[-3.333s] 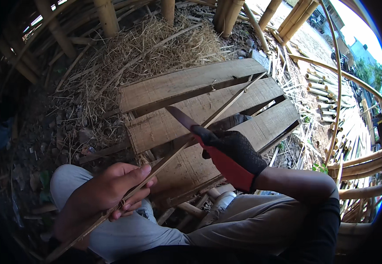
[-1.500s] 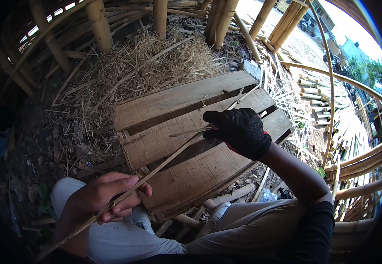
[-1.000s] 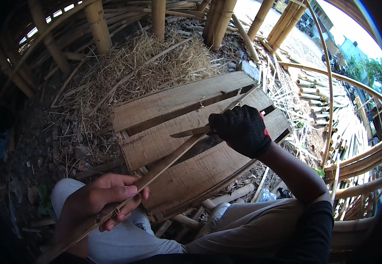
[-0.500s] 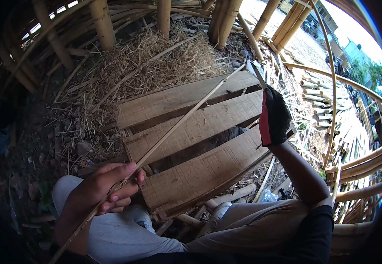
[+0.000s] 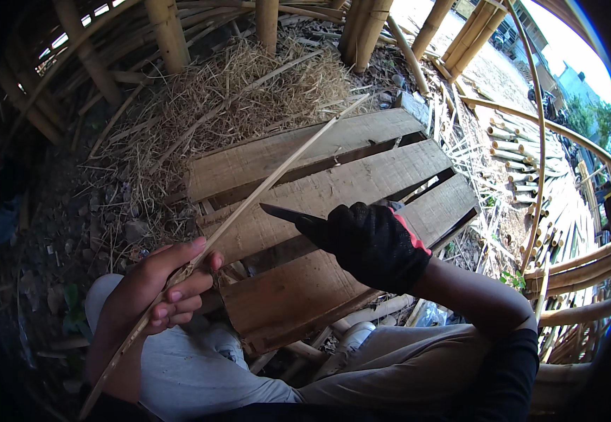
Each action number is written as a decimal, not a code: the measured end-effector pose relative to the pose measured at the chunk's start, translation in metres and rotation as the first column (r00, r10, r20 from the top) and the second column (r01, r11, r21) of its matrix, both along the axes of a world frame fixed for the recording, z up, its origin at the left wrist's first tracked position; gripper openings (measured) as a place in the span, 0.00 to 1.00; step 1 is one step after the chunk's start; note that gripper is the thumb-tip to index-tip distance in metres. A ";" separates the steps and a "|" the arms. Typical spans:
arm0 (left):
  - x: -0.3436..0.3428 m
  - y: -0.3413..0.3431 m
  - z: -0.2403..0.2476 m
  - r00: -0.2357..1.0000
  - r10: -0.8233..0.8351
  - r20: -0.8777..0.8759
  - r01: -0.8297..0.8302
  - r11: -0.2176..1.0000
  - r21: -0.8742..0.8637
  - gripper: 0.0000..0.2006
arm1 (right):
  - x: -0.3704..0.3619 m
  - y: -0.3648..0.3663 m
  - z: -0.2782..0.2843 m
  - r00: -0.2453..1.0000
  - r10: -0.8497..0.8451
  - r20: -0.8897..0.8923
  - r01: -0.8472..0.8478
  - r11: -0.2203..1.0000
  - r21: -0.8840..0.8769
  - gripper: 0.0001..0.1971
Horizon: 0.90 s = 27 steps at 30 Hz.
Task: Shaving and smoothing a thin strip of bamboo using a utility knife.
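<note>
A long, thin bamboo strip (image 5: 277, 172) slants from the lower left up across a slatted wooden bench (image 5: 305, 278). My bare left hand (image 5: 175, 285) is closed round the strip near its lower part, with thumb and fingers pinching it. My right hand (image 5: 383, 246), in a black and red work glove, is wrapped round the handle of a knife (image 5: 284, 213). Its dark blade points left over the bench's middle slat, the tip close to the strip; whether they touch I cannot tell. The far end of the strip reaches past the bench's far edge.
A heap of pale bamboo shavings (image 5: 242, 91) lies beyond the bench. Upright bamboo posts (image 5: 168, 35) stand behind it. Cut bamboo poles (image 5: 523, 165) are stacked at the right. My legs (image 5: 404, 355) are bent in front of the bench.
My right hand has come from the strip's far end back toward me and left, the knife now pointing left. The strip's far end has shifted left; my left hand still holds it.
</note>
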<state>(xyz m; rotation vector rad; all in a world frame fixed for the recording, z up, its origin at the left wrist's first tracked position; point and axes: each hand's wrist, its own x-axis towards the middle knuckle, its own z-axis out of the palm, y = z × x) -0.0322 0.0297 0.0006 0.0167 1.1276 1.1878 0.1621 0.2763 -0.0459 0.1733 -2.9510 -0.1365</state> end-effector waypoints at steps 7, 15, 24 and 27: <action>0.000 0.002 0.002 1.000 0.018 0.017 -0.018 1.000 -0.012 0.16 | -0.009 -0.016 -0.022 0.981 0.193 0.008 -0.193 0.981 0.029 0.30; 0.003 -0.002 0.002 1.000 0.026 -0.015 -0.026 1.000 0.010 0.16 | 0.001 0.054 -0.011 0.853 -0.465 0.236 0.427 0.883 0.193 0.21; 0.001 -0.006 0.007 1.000 0.008 -0.025 -0.008 1.000 0.001 0.16 | -0.005 -0.014 -0.019 0.991 0.106 0.079 -0.109 0.993 0.039 0.25; 0.004 -0.021 0.012 0.997 0.042 -0.062 -0.043 0.999 -0.016 0.16 | -0.014 0.019 -0.005 0.965 -0.159 0.206 0.143 0.985 0.091 0.29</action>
